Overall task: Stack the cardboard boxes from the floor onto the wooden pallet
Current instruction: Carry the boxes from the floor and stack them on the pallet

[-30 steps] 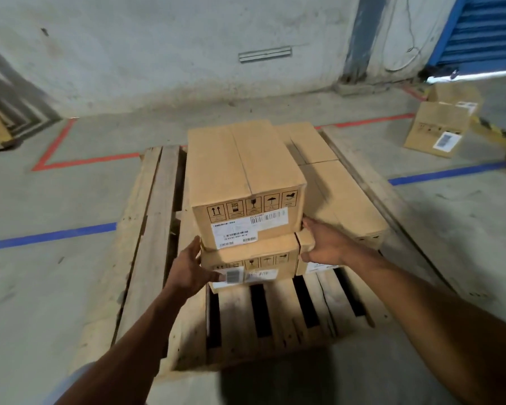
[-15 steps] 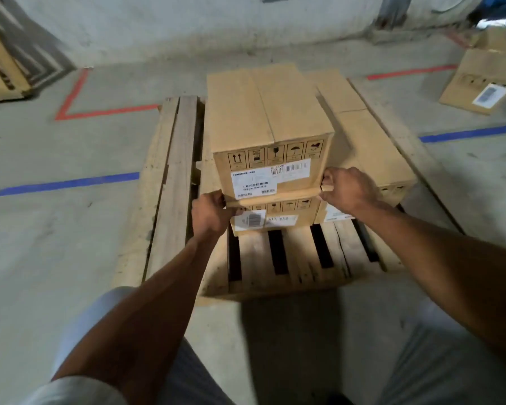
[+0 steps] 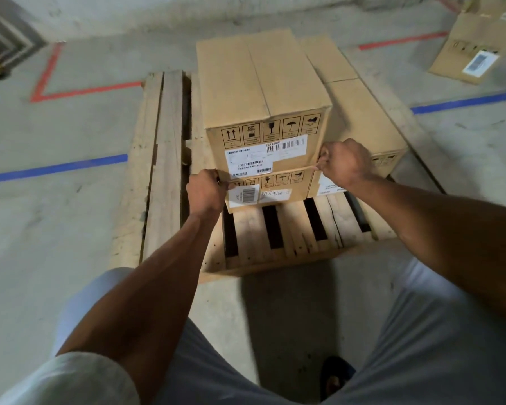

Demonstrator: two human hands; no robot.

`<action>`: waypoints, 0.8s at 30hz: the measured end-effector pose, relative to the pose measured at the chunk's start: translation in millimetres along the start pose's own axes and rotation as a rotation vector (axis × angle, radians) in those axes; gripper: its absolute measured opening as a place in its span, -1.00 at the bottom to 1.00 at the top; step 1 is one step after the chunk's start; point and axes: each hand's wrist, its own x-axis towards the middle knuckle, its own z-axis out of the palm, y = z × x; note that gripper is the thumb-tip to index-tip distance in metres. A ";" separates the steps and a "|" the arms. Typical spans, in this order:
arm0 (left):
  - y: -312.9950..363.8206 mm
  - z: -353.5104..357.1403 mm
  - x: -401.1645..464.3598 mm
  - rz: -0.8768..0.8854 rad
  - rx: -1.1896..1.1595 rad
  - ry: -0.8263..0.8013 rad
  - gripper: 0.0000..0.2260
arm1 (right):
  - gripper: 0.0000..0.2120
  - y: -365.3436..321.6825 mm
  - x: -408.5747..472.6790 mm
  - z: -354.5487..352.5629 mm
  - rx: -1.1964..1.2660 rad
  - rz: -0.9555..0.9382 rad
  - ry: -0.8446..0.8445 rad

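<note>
Both grips sit at the bottom front corners of the top box (image 3: 263,92), one on each side. The left hand (image 3: 205,192) has its fingers curled against the box's lower left corner, right at the seam where it meets the flatter box (image 3: 270,188) beneath it. The right hand (image 3: 344,162) is clenched at the lower right corner on the same seam; whether its fingertips are under the edge or only pressed to the side is hidden.

From these grips the top box runs straight away from the person, its long axis pointing toward the far wall, its labelled short face toward the hands. It rests square on the flatter box, which lies on the pallet (image 3: 164,159) near its front slats. Just right of the top box, a lower row of boxes (image 3: 360,112) lies on the pallet, touching or nearly so. Both hands are equally near, so I judge any nudge goes along that long axis. Well right of the top box, another box (image 3: 468,48) waits on the floor.
</note>
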 end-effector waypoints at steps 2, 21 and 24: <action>0.1 -0.8 0.8 -0.013 -0.021 -0.008 -0.78 | -0.73 2.0 -0.2 0.3 0.003 -0.005 -0.009; -6.0 -5.8 11.0 -0.117 -0.298 -0.035 -0.86 | -0.69 17.5 25.1 19.9 0.257 0.118 0.014; -4.1 -7.0 13.9 -0.083 -0.240 -0.042 -0.82 | -0.59 17.0 29.1 14.3 0.225 0.113 -0.037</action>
